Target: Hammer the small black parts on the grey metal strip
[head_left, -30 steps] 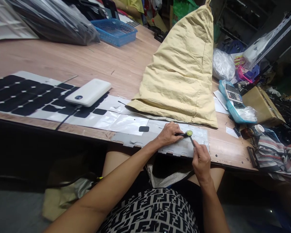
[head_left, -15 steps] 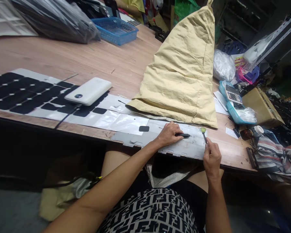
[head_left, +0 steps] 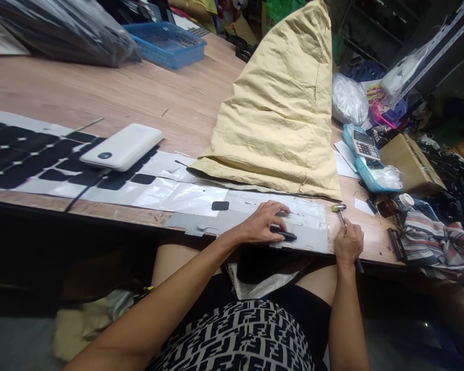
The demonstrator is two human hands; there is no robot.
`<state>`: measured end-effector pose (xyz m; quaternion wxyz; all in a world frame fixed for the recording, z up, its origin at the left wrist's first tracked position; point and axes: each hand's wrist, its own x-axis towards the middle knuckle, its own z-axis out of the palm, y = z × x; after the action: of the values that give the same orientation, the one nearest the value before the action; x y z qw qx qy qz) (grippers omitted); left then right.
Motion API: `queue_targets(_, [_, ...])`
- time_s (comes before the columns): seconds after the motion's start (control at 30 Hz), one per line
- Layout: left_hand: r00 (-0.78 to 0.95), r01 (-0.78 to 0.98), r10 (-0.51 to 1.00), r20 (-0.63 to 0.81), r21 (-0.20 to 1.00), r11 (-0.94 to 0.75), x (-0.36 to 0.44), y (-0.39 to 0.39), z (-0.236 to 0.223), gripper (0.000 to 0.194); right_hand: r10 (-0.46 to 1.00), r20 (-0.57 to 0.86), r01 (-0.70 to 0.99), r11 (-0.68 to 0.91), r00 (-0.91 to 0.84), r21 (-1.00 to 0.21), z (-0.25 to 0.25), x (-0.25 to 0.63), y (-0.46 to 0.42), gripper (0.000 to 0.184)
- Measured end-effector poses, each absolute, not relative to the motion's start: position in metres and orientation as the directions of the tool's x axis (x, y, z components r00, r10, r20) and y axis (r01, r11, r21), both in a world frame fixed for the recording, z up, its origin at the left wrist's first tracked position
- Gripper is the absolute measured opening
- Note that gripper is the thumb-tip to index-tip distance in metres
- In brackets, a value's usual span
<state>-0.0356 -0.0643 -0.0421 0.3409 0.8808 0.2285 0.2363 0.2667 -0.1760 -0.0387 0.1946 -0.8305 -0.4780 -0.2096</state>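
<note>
My left hand (head_left: 263,222) rests on a grey plastic board (head_left: 309,239) at the table's front edge. Its thumb and forefinger are around a slim black pen-like tool (head_left: 289,236), while the other fingers reach forward over a clear sheet. To the right, my right hand (head_left: 348,243) is closed around a small hammer (head_left: 339,208) with a yellow-green and metal head, held just beyond the board's right end. A white sheet with a small black patch (head_left: 220,205) lies left of my left hand. The beige cloth bag (head_left: 274,123) lies just behind the board.
A white power bank (head_left: 123,147) with a cable sits on a black-celled solar panel (head_left: 19,149) at left. Farther back is a blue basket (head_left: 166,44). At right are a calculator (head_left: 365,145), a cardboard box (head_left: 410,159), a bottle and striped cloth (head_left: 433,232).
My left hand's fingers have spread, and the black tool has shifted toward the table's front edge. My right hand has moved right with the hammer, whose head has turned sideways. The view has shifted slightly.
</note>
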Motion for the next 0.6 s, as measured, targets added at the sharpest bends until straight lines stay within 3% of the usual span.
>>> queue_targets(0.23, [0.832,0.258,0.484,0.271,0.582,-0.771,-0.058,-0.123,-0.043,0.013,0.706,0.543,0.873,-0.475,0.455,-0.114,-0.037,0.263,-0.176,0.038])
queue_targets(0.37, [0.802,0.267,0.508,0.314,0.573,-0.775,-0.058,-0.129,-0.042,0.028,0.714,0.535,0.875,-0.47,0.452,-0.112,-0.038,0.264,-0.176,0.037])
queue_targets(0.5, [0.59,0.462,0.754,0.288,0.645,-0.609,-0.057,-0.091,-0.036,0.025,0.706,0.547,0.874,-0.473,0.449,-0.106,-0.042,0.267,-0.176,0.037])
queue_targets(0.6, [0.316,0.735,0.92,0.234,0.552,-0.393,-0.063,-0.051,-0.03,0.029,0.698,0.566,0.877,-0.471,0.439,-0.099,-0.043,0.267,-0.176,0.037])
